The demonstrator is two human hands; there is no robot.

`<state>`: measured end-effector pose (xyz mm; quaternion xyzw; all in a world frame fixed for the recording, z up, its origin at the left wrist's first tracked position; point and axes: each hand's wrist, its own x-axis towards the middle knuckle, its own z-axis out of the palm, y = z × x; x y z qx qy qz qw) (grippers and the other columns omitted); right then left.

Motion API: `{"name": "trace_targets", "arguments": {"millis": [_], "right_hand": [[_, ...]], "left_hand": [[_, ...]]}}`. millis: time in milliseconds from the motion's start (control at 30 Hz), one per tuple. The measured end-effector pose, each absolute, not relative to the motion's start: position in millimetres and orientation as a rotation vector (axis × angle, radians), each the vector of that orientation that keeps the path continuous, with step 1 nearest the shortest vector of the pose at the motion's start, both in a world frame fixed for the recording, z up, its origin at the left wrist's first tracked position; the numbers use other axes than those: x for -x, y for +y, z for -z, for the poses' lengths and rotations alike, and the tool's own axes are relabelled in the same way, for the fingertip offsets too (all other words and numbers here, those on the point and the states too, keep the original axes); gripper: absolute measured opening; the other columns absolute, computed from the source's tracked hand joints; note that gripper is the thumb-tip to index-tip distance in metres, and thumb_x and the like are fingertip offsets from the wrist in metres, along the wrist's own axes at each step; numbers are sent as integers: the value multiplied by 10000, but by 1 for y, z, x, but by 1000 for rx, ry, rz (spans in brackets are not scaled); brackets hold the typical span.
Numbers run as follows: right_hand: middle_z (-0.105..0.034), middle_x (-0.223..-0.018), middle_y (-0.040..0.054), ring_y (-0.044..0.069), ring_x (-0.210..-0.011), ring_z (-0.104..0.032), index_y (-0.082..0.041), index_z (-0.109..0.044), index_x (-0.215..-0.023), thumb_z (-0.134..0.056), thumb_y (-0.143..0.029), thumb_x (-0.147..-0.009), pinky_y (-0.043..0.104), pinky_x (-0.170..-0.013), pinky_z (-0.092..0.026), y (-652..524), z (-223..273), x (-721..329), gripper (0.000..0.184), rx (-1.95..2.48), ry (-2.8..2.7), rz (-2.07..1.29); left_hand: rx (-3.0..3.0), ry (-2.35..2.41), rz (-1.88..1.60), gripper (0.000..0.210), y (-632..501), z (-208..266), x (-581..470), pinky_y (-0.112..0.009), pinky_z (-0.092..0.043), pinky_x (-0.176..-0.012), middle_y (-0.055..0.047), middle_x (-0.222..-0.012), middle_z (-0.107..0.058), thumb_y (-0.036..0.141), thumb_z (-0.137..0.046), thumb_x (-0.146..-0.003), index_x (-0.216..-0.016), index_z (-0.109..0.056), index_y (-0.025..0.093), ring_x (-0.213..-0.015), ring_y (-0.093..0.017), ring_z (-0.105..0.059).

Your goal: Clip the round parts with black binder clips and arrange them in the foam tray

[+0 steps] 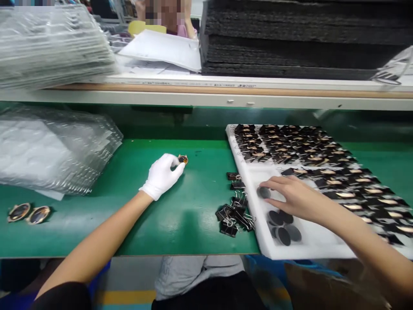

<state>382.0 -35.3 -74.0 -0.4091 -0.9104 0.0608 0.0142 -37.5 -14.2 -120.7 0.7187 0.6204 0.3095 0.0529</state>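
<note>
My left hand [164, 174], in a white glove, pinches a small gold-rimmed watch case [183, 159] with a dark centre, at the middle of the green bench. My bare right hand [292, 196] reaches into the white foam tray [250, 181], with thumb and fingers closed about a dark round disc [264, 192]. More dark discs [284, 236] lie loosely just below that hand in the tray. Two gold-rimmed watch cases [38, 215] rest at the far left of the bench. Black binder clips [234, 217] are heaped along the tray's left edge.
Rows of black clips with gold-coloured pieces [290, 142] fill the tray's back and right. Clear plastic trays [61, 148] lie at left. A shelf [213, 95] above bears stacked black sheets [290, 38] and clear trays [48, 47]. Another person [182, 30] is behind it.
</note>
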Motion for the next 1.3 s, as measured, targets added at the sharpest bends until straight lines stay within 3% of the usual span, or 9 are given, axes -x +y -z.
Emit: {"name": "trace_targets", "arguments": {"millis": [67, 133, 400, 633, 700, 833, 1033, 1200, 1300], "right_hand": [[-738, -1098, 120, 313, -908, -720, -239, -674, -1214, -579, -399, -972, 463, -803, -544, -31, 64, -371, 304, 1252, -2690, -201], [-733, -1140, 120, 301, -957, -718, -242, -663, -1253, -589, -413, -971, 446, -832, -564, -26, 52, -348, 338, 1195, -2551, -287], [-770, -1066, 62, 247, -869, -729, -254, -724, -1199, -688, -357, -842, 428, -833, -610, 17, 64, -222, 373, 999, -2341, -975], [-777, -938, 72, 240, -851, -740, -204, -724, -1132, -726, -425, -821, 421, -837, -617, 41, 72, -209, 381, 1171, -2173, -1205], [-774, -987, 87, 242, -870, -741, -200, -718, -1152, -706, -447, -849, 416, -825, -616, 39, 66, -216, 391, 1183, -2210, -1116], [-751, -1036, 90, 243, -878, -714, -209, -688, -1231, -681, -348, -890, 407, -810, -575, 25, 62, -217, 368, 1063, -2614, -622], [-728, -1171, 133, 320, -1058, -663, -193, -674, -1231, -579, -238, -994, 456, -863, -472, 24, 77, -194, 259, 921, -2964, -88], [-634, -1323, 156, 372, -1193, -590, -227, -659, -1318, -677, -305, -936, 516, -939, -472, 41, 83, -193, 390, 1063, -3003, -309], [-615, -1332, 183, 364, -1234, -578, -183, -604, -1399, -649, -403, -950, 523, -1006, -481, 48, 84, -196, 503, 1110, -2899, -556]], "left_hand": [[-2256, 1952, -808, 471, -5, 118, 34, -356, -458, -814, -141, -1143, -697, 547, -670, -868, -1175, -660, 190, -999, -293, -640], [-2292, 2010, -626, 621, 1, 117, 28, -407, -467, -869, -183, -1242, -681, 552, -690, -859, -1344, -604, 173, -1092, -357, -629], [-2435, 1723, -398, 433, -24, 118, 23, -400, -480, -859, -109, -1129, -730, 371, -568, -969, -1368, -584, 207, -1040, -303, -669], [-2509, 1683, -359, 508, -26, 120, 27, -405, -470, -780, -121, -1109, -719, 466, -547, -979, -1393, -546, 171, -970, -309, -664], [-2521, 1661, -342, 502, -25, 120, 28, -404, -465, -776, -118, -1112, -716, 466, -528, -990, -1400, -538, 176, -969, -305, -663], [-2535, 1668, -307, 464, -24, 119, 27, -404, -457, -791, -116, -1110, -706, 448, -493, -1009, -1381, -543, 176, -992, -303, -659], [-2561, 1686, -309, 444, -25, 119, 27, -396, -446, -787, -115, -1136, -699, 430, -488, -1013, -1375, -544, 179, -1004, -302, -658], [-2561, 1675, -331, 447, -26, 120, 28, -395, -445, -777, -107, -1100, -702, 424, -486, -1016, -1385, -543, 178, -981, -298, -660], [-2562, 1669, -341, 467, -26, 120, 27, -399, -448, -787, -115, -1099, -702, 444, -481, -1019, -1389, -545, 166, -985, -303, -659]]}}
